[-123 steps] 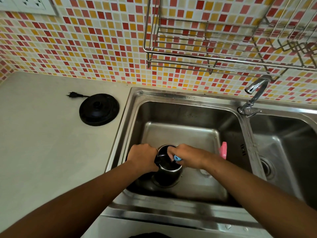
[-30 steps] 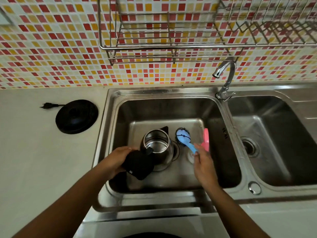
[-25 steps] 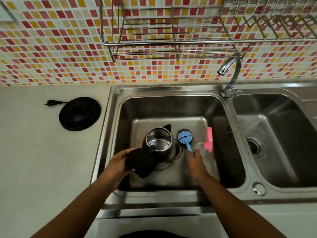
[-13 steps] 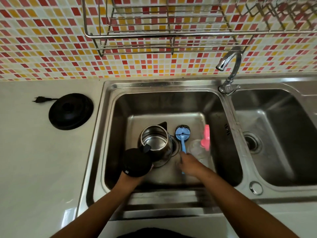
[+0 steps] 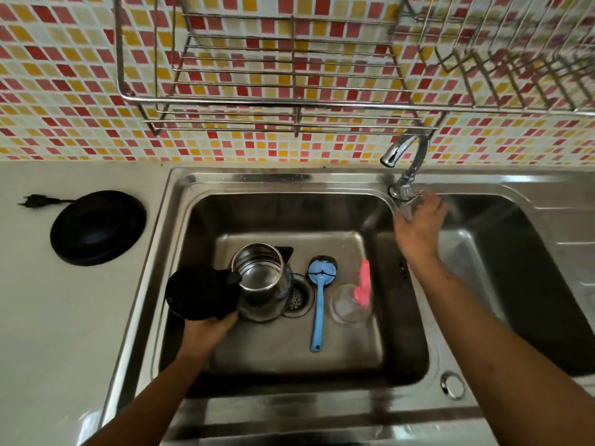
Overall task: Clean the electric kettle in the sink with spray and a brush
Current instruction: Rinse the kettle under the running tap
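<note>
**Kettle open in the basin, one hand at the tap**

Across the middle of the head view, a steel sink (image 5: pixel 180 201) with two basins fills the frame. Low in the left basin stands the kettle (image 5: pixel 260 281), upright, its black lid (image 5: pixel 201 291) swung open to the left so the shiny inside shows. It sits partly over the drain (image 5: pixel 299 299). The left hand (image 5: pixel 209 328), at lower centre-left, is curled around the kettle's handle side just under the open lid, fingers closed on it.

Just right of the kettle lies the brush (image 5: pixel 318 304), blue, flat on the basin floor, its round head toward the top of the frame and its handle pointing down; nothing touches it. Right of the brush stands the spray bottle (image 5: pixel 352 302), clear with a pink nozzle, close to the basin's right wall.

At upper right, the right hand (image 5: pixel 418 226) reaches to the base of the tap (image 5: pixel 404 156), on the ridge between the two basins. Its fingers are blurred at the tap's lever; whether they have closed on it cannot be told. No water is seen at the spout.

On the counter (image 5: pixel 64 317) at left sits the kettle's round black base (image 5: pixel 96 226), with its plug (image 5: pixel 33 200) lying beside it. Above, a wire rack (image 5: pixel 289 104) hangs against the mosaic tile wall (image 5: pixel 64 91).
</note>
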